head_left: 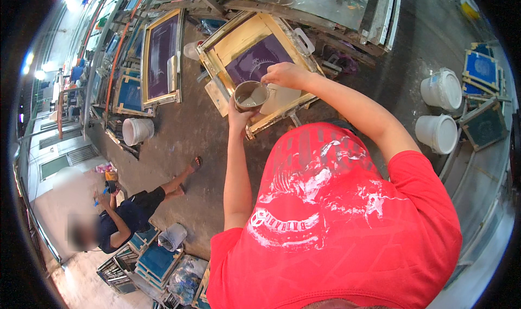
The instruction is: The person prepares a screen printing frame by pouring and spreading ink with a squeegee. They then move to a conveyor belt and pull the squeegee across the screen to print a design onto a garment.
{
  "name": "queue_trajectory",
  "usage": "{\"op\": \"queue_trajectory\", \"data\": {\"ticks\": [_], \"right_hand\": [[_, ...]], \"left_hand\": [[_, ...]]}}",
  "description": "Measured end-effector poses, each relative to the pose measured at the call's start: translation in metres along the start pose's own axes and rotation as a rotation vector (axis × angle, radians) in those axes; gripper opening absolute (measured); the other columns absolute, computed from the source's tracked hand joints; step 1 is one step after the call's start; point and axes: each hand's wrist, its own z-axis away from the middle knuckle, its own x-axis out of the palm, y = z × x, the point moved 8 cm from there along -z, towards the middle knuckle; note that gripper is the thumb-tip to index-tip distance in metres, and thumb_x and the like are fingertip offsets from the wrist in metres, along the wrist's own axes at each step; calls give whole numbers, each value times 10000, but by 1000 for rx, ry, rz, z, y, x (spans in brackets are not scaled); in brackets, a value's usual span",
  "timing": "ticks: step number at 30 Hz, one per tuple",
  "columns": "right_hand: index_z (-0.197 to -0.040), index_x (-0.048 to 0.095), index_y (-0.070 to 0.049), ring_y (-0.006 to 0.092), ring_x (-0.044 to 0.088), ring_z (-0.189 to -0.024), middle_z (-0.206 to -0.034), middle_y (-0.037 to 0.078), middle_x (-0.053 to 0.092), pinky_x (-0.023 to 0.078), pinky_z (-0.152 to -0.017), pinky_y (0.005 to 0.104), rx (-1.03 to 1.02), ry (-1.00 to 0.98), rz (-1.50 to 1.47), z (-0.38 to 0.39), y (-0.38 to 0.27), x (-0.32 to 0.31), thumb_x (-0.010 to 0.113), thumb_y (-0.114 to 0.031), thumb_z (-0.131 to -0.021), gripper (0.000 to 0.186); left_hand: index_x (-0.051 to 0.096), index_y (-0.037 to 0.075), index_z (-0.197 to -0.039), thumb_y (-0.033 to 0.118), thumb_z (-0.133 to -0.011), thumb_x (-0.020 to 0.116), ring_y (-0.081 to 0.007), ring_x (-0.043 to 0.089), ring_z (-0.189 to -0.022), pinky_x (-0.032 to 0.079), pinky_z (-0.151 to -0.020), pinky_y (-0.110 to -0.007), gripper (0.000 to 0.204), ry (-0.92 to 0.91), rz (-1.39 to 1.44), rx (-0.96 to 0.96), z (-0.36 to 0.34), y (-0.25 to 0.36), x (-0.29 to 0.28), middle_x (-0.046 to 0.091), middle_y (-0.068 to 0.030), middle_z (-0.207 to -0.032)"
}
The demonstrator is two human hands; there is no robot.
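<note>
Left grip [240, 116] clasps a cup [251, 98], right grip [283, 75] curls, its hold unclear, and a framed screen [251, 63] lies beneath both.

A stained grey-brown floor [179, 151] — bright lamps [70, 2] glow at upper left.

Left hand [240, 115] curled; right hand [286, 75] seemingly pinched.
</note>
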Motion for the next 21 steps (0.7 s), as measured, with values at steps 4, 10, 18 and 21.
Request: {"op": "queue_trajectory", "data": {"ticks": [4,10,18,21], "right_hand": [[-1080,712,-142,309,668,-882,-877,108,640,536,-763,425,-29,-43,42,4,-9,-3,587,-192,-916,213],[-1129,712,-177,303,652,-867,-863,95,613,523,-742,416,-23,-32,105,7,-2,4,578,-176,-941,231],[-1109,706,-146,293,656,-861,-860,88,614,540,-742,405,-89,-71,152,19,-25,-1,584,-125,-907,237],[-1123,710,-157,294,655,-857,-852,90,615,537,-745,410,-160,-64,145,13,-44,-15,584,-129,-918,243]], "left_hand": [[400,76,-1444,-212,-671,709,-260,620,-1180,611,-852,-349,881,29,133,-20,3,-6,4,573,-122,-1311],[427,83,-1420,-141,-652,798,-229,632,-1132,608,-834,-338,882,76,172,-4,-3,-25,3,592,-82,-1282],[449,110,-1436,-140,-590,825,-249,568,-1239,499,-1034,-367,958,158,191,76,-15,-42,-3,584,-84,-1321],[481,96,-1421,-126,-569,844,-261,556,-1253,477,-1059,-384,952,252,-71,225,-23,-57,-28,575,-85,-1333]]}}
